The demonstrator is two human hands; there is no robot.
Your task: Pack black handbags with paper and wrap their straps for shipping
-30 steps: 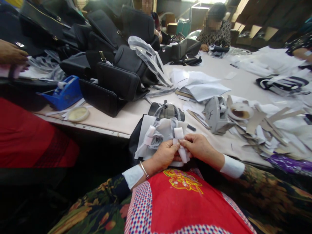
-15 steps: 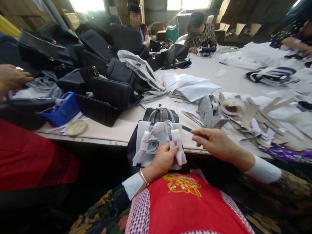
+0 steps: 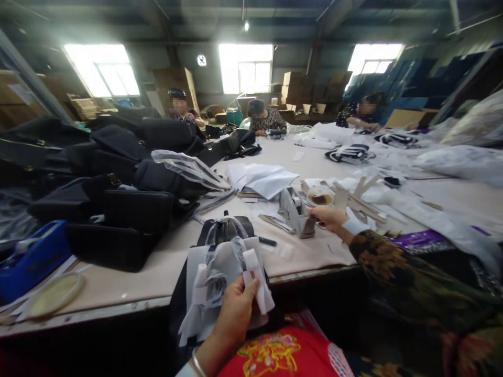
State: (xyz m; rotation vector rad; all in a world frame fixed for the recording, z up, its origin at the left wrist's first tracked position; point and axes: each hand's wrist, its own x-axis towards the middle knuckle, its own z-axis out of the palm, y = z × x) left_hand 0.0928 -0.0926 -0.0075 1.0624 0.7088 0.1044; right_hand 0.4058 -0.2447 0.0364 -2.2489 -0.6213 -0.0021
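Note:
A black bag (image 3: 178, 293) leans against the table's front edge, with white wrapping sheet and clear plastic over its straps. My left hand (image 3: 236, 303) pinches a white foam wrap (image 3: 259, 293) on the bag's right strap. At the grey tape dispenser (image 3: 296, 212), my right hand (image 3: 328, 215) has its fingertips at the front end; whatever they hold is too small to make out. A dark, thin tool (image 3: 268, 242) lies on the table just right of the bag.
Black bags (image 3: 121, 209) are heaped at the left, beside a blue tape dispenser (image 3: 35, 256). White sheets (image 3: 267, 180) lie mid-table. Cardboard strips (image 3: 363, 201) and a round dish (image 3: 319, 196) are at the right. Several people sit across the table (image 3: 271, 157).
The view has tilted up and turned right. My right hand has moved from beside the bag to the grey tape dispenser. My left hand has kept its hold on the foam wrap.

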